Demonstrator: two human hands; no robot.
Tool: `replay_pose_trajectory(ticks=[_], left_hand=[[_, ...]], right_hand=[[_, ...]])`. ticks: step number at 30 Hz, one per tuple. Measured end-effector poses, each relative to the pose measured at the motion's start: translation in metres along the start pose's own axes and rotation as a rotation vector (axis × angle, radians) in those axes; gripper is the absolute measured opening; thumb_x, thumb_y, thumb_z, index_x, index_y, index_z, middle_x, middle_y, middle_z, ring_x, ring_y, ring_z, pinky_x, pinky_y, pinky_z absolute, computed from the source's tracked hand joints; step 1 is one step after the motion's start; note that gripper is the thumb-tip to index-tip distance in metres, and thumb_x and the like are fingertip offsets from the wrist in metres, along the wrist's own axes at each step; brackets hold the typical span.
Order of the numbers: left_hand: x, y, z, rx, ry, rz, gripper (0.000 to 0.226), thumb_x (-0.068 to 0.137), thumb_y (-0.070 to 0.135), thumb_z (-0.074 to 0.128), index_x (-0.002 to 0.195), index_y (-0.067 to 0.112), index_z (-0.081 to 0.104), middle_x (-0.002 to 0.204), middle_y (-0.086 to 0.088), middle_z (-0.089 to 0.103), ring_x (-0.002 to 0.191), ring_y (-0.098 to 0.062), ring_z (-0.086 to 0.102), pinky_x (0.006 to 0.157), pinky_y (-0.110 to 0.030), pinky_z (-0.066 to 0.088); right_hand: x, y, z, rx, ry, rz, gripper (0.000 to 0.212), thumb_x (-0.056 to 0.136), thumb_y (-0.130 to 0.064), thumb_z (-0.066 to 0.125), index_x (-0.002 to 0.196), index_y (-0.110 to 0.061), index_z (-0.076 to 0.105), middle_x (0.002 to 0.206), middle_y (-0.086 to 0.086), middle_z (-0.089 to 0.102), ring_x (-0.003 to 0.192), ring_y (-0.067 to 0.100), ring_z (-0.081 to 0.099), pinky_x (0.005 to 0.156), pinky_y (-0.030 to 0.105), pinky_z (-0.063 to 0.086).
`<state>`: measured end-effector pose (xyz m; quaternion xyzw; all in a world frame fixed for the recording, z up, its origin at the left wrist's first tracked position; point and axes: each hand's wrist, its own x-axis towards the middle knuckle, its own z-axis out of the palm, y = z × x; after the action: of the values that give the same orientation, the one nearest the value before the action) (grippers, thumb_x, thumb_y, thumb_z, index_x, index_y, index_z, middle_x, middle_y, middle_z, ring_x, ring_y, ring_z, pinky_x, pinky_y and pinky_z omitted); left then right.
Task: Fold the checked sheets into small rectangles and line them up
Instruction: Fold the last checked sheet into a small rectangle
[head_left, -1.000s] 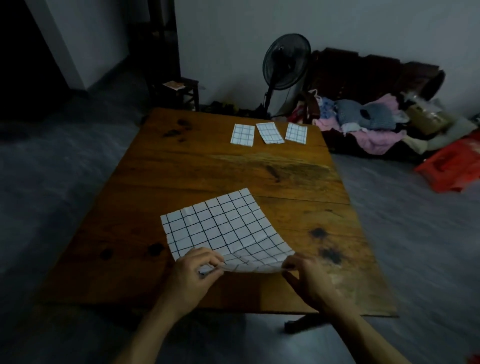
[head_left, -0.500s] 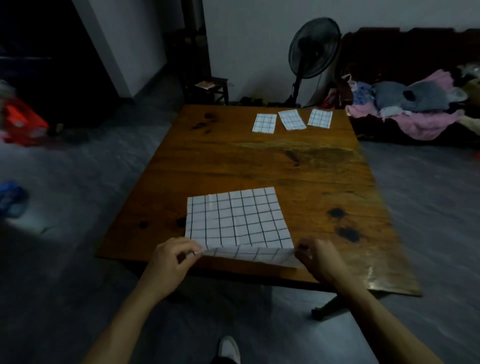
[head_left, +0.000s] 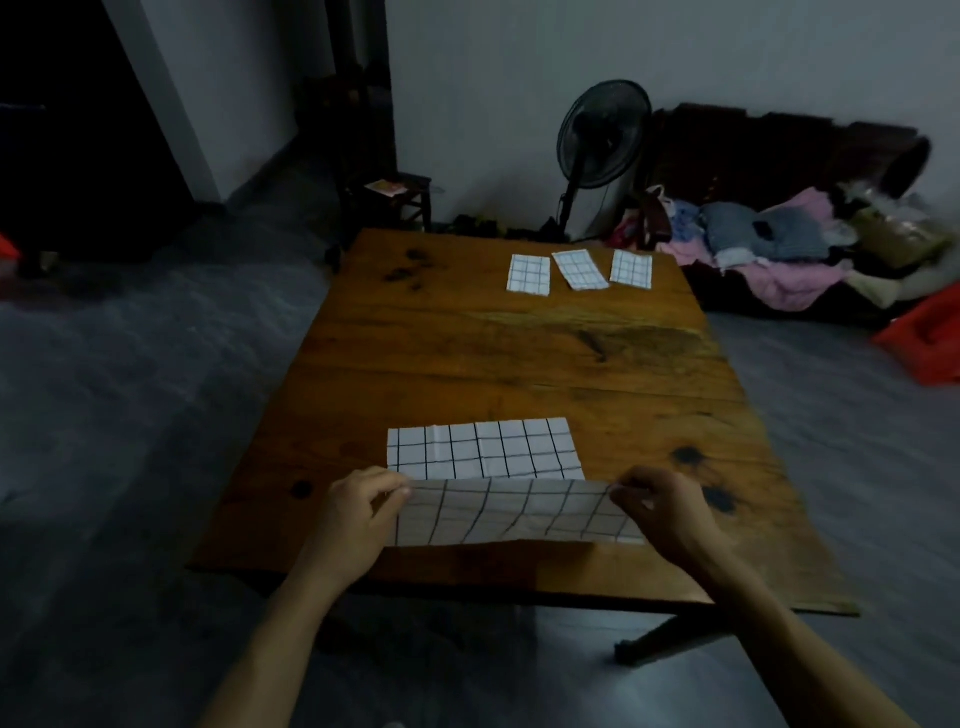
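A white sheet with a black check (head_left: 483, 452) lies on the near half of the wooden table (head_left: 519, 353). Its near edge is lifted and turned over toward the far side, showing the underside. My left hand (head_left: 358, 514) pinches the lifted edge at its left corner, and my right hand (head_left: 665, 512) pinches it at the right corner. Three small folded checked rectangles (head_left: 528, 274) (head_left: 580, 270) (head_left: 631, 268) lie in a row near the far edge of the table; the middle one is slightly turned.
A standing fan (head_left: 597, 140) is behind the table's far edge. A dark sofa with piled clothes (head_left: 769, 244) sits at the back right, a red bag (head_left: 930, 332) on the floor by it. A small stool (head_left: 400, 200) stands at the back left.
Both hands have lifted the sheet's near edge higher and carried it toward the far side, so more of the underside shows. The sheet now lies square to the table edge.
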<state>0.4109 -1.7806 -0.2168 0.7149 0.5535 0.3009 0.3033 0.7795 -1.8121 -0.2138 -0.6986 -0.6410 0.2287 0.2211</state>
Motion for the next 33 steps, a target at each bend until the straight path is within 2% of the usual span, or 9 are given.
replay_pose_trajectory(ticks=[3,5,8,12,16,24,27,30,33], left_hand=[[0.021,-0.024,-0.015,0.004,0.008,0.005,0.012,0.095,0.021,0.059,0.102,0.021,0.068,0.101,0.009,0.064,0.098,-0.006,0.058,0.079,-0.028,0.053],[0.032,-0.034,-0.020,0.084,-0.010,-0.006,0.013,0.097,0.026,0.053,0.101,0.023,0.065,0.099,0.009,0.061,0.096,-0.008,0.057,0.080,-0.032,0.053],[0.045,-0.043,-0.023,0.123,-0.030,-0.013,0.014,0.098,0.029,0.048,0.095,0.027,0.061,0.093,0.010,0.059,0.091,-0.009,0.057,0.076,-0.035,0.054],[0.070,-0.056,-0.024,0.153,-0.070,-0.041,0.018,0.099,0.028,0.047,0.087,0.027,0.060,0.087,0.009,0.058,0.084,-0.009,0.056,0.069,-0.031,0.051],[0.093,-0.064,-0.021,0.156,-0.086,-0.120,0.021,0.101,0.027,0.044,0.086,0.026,0.059,0.083,0.007,0.058,0.078,-0.008,0.056,0.063,-0.025,0.042],[0.142,-0.065,0.001,0.324,-0.094,-0.255,0.019,0.101,0.026,0.045,0.087,0.027,0.057,0.083,0.006,0.056,0.076,-0.009,0.054,0.065,-0.027,0.046],[0.159,-0.064,0.009,0.357,-0.107,-0.289,0.023,0.101,0.028,0.044,0.081,0.027,0.053,0.080,0.004,0.055,0.073,-0.013,0.054,0.063,-0.031,0.049],[0.166,-0.066,0.018,0.336,-0.079,-0.323,0.011,0.100,0.031,0.047,0.103,0.030,0.057,0.099,0.010,0.059,0.089,-0.010,0.057,0.075,-0.034,0.054],[0.162,-0.065,0.029,0.337,-0.037,-0.367,0.037,0.097,0.032,0.053,0.133,0.028,0.046,0.124,0.006,0.055,0.113,-0.015,0.052,0.087,-0.032,0.049]], right_hand=[[0.017,-0.019,0.013,-0.037,0.046,0.004,0.011,0.091,-0.018,0.065,0.090,-0.028,0.068,0.093,-0.010,0.070,0.091,0.004,0.064,0.079,0.027,0.054],[0.026,-0.031,0.021,-0.066,0.050,0.013,0.012,0.093,-0.015,0.062,0.094,-0.024,0.070,0.097,-0.009,0.070,0.093,0.006,0.064,0.082,0.028,0.054],[0.036,-0.043,0.031,-0.135,0.083,-0.001,0.013,0.094,-0.015,0.060,0.097,-0.022,0.071,0.098,-0.009,0.069,0.091,0.007,0.063,0.076,0.022,0.051],[0.063,-0.041,0.040,-0.186,0.102,-0.008,0.009,0.093,-0.021,0.059,0.094,-0.025,0.067,0.094,-0.007,0.066,0.086,0.010,0.061,0.074,0.033,0.056],[0.097,-0.039,0.052,-0.162,0.079,-0.051,0.008,0.094,-0.020,0.060,0.096,-0.023,0.067,0.094,-0.009,0.064,0.086,0.007,0.059,0.069,0.021,0.049],[0.167,-0.013,0.070,-0.118,0.021,-0.157,0.010,0.092,-0.017,0.061,0.090,-0.026,0.064,0.089,-0.012,0.060,0.083,0.004,0.054,0.067,0.013,0.038],[0.182,-0.001,0.074,-0.108,0.005,-0.143,0.010,0.092,-0.021,0.059,0.090,-0.031,0.061,0.089,-0.014,0.059,0.085,0.008,0.056,0.072,0.025,0.047],[0.190,0.012,0.075,-0.133,-0.044,-0.052,0.015,0.091,-0.028,0.059,0.105,-0.033,0.059,0.105,-0.009,0.060,0.102,0.014,0.055,0.089,0.039,0.049],[0.184,0.021,0.077,-0.167,-0.152,0.033,0.049,0.092,-0.035,0.060,0.137,-0.029,0.044,0.136,-0.003,0.047,0.127,0.018,0.041,0.108,0.042,0.032]])
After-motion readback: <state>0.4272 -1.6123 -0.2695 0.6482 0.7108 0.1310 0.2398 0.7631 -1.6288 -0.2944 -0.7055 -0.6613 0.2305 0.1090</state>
